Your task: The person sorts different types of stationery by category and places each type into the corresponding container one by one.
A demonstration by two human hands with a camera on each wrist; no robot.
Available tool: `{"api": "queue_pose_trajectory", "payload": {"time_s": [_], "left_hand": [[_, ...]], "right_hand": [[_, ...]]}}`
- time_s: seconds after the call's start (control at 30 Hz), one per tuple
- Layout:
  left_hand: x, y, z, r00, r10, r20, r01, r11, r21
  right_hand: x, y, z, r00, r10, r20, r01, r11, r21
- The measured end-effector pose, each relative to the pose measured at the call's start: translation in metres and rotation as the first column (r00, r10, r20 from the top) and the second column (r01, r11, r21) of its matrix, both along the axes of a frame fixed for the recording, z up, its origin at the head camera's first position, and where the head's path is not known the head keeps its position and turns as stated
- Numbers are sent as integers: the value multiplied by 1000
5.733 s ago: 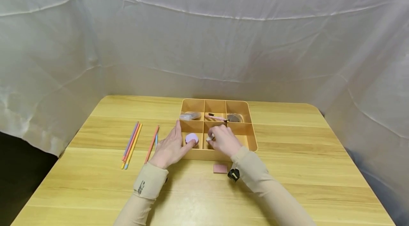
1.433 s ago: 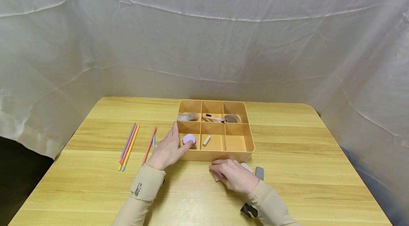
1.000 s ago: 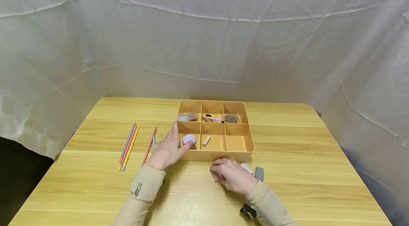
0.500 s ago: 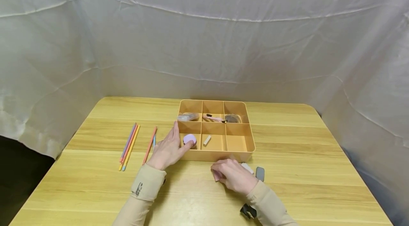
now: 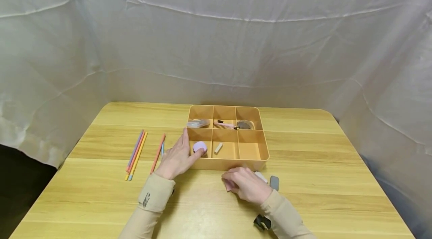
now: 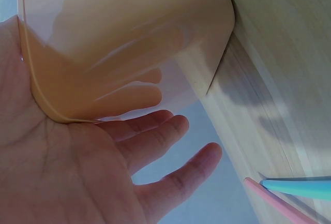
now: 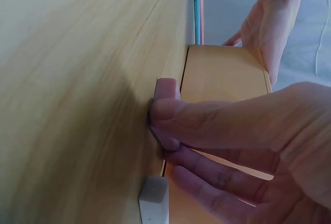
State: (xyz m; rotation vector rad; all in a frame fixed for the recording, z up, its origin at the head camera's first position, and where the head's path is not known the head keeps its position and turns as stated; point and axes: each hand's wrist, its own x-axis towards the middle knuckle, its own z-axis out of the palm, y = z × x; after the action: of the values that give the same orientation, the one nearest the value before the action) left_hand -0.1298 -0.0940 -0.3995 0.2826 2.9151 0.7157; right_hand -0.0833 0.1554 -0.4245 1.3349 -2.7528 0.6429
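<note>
My right hand (image 5: pixel 248 186) pinches a pink eraser (image 7: pixel 166 88) between thumb and fingertips, on the table just in front of the orange divided organizer tray (image 5: pixel 229 164). My left hand (image 5: pixel 177 158) rests at the tray's front left corner, its straight fingers along the outside wall and its thumb over the front rim. By that thumb, a purple round-lidded item (image 5: pixel 200 147) sits in the front left compartment. A cream-coloured stick-shaped eraser (image 5: pixel 218 148) lies in the front middle one. Close beside my right hand are a white eraser (image 7: pixel 154 200) and a grey eraser (image 5: pixel 274 183).
Several coloured pencils (image 5: pixel 136 154) lie left of the tray, with an orange pencil (image 5: pixel 158 153) and a blue one nearer my left hand. The back compartments hold a clear packet (image 5: pixel 198 123), pink-and-black slim items (image 5: pixel 227 124) and a dark round thing (image 5: pixel 245 125).
Some seconds ago my right hand held the cream eraser in the front middle compartment. It let go there, moved toward me and took the pink eraser. Over the last second nearly nothing moves.
</note>
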Motion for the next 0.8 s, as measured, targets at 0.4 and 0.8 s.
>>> {"api": "queue_pose_trajectory", "payload": {"time_s": [0.4,0.8], "left_hand": [[-1,0,-2,1000,3,14,-3,1000,1],[-1,-1,-2,1000,3,11,-3,1000,-2]], "right_hand": [[1,3,13,999,-12,38,11,1000,21],[0,12,44,998,-11,-61,5,994,-109]]}}
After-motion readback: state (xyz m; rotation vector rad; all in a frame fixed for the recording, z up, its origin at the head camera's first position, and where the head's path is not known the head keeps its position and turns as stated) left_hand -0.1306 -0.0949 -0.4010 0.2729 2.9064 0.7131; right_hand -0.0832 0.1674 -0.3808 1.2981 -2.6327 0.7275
